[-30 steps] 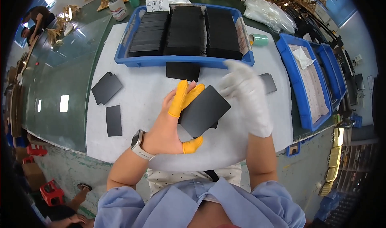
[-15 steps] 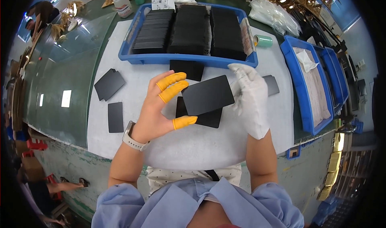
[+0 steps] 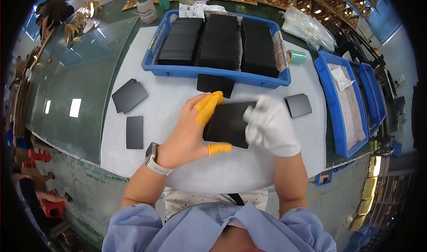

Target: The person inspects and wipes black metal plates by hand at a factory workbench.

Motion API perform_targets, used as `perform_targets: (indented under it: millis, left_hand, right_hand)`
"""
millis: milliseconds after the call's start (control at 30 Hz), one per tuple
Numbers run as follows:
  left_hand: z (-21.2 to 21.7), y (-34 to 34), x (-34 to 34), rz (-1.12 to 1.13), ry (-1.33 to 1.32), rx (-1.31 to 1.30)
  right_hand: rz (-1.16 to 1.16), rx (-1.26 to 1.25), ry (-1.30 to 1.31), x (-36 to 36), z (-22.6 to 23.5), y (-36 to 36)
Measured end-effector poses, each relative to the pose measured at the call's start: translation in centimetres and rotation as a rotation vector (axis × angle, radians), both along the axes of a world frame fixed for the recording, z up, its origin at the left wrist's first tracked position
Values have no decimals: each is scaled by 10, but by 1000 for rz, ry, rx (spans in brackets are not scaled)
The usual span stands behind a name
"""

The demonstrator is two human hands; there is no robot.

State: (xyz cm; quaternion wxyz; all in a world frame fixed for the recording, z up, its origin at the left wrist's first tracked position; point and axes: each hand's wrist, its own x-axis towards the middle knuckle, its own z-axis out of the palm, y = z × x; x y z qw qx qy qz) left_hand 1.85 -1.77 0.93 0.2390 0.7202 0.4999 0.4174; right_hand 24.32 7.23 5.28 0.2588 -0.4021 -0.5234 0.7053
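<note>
A flat black card (image 3: 230,120) hangs in front of me above the white work surface, its outline merging with dark card beneath it. My left hand (image 3: 189,129) wears yellow finger cots and grips it, fingers by its upper left edge and thumb by its lower edge. At the card's right side is my right hand (image 3: 273,129) in a white glove; its fingers are curled and smeared by motion, so their hold cannot be made out. Another black card (image 3: 215,85) lies partly under the front of the blue tray (image 3: 213,73).
Packed rows of black cards (image 3: 219,43) fill the tray. Loose cards (image 3: 129,96) and a single card (image 3: 134,132) lie left, a small stack (image 3: 299,105) right. Nearby are a green roll (image 3: 296,56), a jar (image 3: 147,9), plastic wrap (image 3: 308,29) and a blue bin (image 3: 332,105).
The held card has tilted and looks darker. My right hand has come lower and to the left against the card's right side. The whole view has shifted slightly.
</note>
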Motion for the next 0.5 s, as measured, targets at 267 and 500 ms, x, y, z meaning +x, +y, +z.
perform_targets:
  millis: [267,500]
  left_hand:
    - [13,0,-13,-27,330,-110]
    - [7,2,-10,24,490,-172]
  right_hand:
    - [-254,111,-245,-38,-41,37]
    - [-189,445,-671,-37,-57,51]
